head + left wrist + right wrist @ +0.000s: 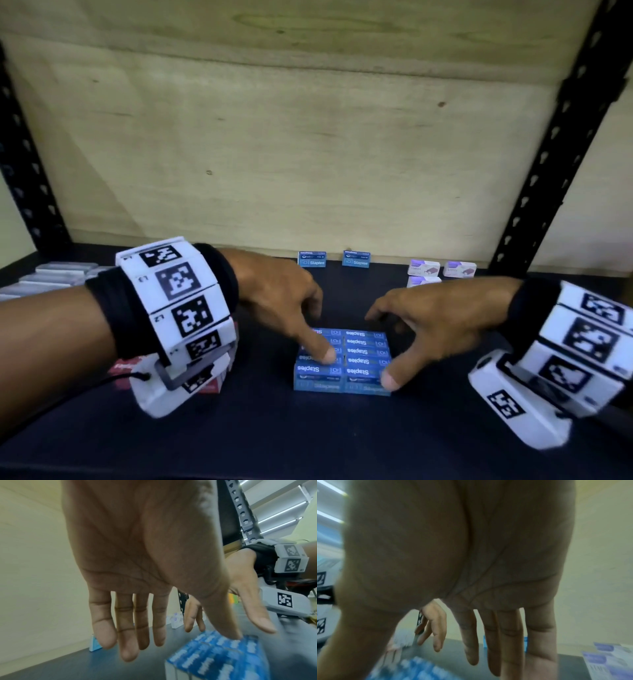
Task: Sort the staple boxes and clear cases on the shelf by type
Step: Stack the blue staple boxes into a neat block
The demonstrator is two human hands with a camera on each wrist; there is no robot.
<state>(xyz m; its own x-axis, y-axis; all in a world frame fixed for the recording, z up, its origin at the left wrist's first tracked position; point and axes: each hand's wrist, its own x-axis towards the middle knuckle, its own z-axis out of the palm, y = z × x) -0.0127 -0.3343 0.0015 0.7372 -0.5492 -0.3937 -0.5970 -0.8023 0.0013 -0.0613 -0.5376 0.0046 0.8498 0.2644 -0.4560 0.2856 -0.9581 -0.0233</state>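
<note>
A block of several blue staple boxes (356, 361) lies packed together at the middle of the dark shelf (239, 428). My left hand (320, 329) hovers over its left half with fingers straight, the thumb tip touching the top. My right hand (380, 346) arches over the right half, thumb by the front right corner and fingers past the back edge, gripping nothing. The left wrist view shows the left hand (130, 628) spread above the block (223, 658). Two more blue boxes (312, 259) stand at the back wall. Clear cases (51, 277) lie at far left.
White and purple boxes (442, 269) sit at the back right. A red box (125, 368) lies under my left wrist. Black perforated uprights (548, 154) frame the shelf, with a plywood back wall (308, 137) behind.
</note>
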